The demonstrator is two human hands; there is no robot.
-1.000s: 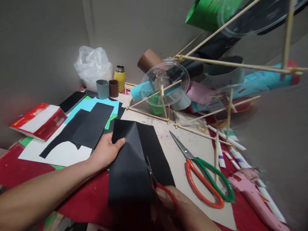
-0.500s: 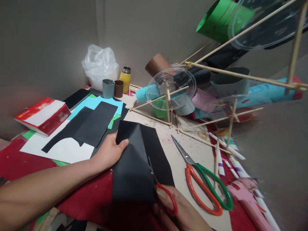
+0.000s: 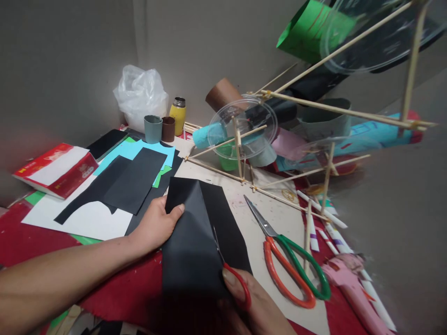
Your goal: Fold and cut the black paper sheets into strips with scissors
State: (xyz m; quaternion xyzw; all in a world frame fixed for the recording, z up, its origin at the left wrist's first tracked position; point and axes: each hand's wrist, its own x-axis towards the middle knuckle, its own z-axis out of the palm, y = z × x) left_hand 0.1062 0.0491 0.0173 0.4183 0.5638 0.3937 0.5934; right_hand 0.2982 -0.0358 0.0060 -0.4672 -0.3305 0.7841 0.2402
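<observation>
Near the middle, my left hand (image 3: 159, 222) grips the left edge of a black paper sheet (image 3: 188, 242), its thumb on top. My right hand (image 3: 253, 298) is closed on small red-handled scissors (image 3: 240, 284) at the lower middle. The scissors' blades lie along a cut in the black paper, pointing away from me. Part of the sheet extends to the right of the blades. Large scissors (image 3: 268, 230) with one orange and one green handle lie open on the pale board to the right of my right hand.
Left are a red-and-white box (image 3: 57, 170), black paper pieces (image 3: 134, 181) and white paper (image 3: 42, 216). Behind stand a plastic bag (image 3: 139, 95), cups (image 3: 152, 129) and a yellow bottle (image 3: 179, 116). A stick frame (image 3: 240, 179) with paper tubes rises at the right.
The view has shifted slightly, so most things sit a little further left. The red-handled scissors' blades look closer together. Both hands keep their holds.
</observation>
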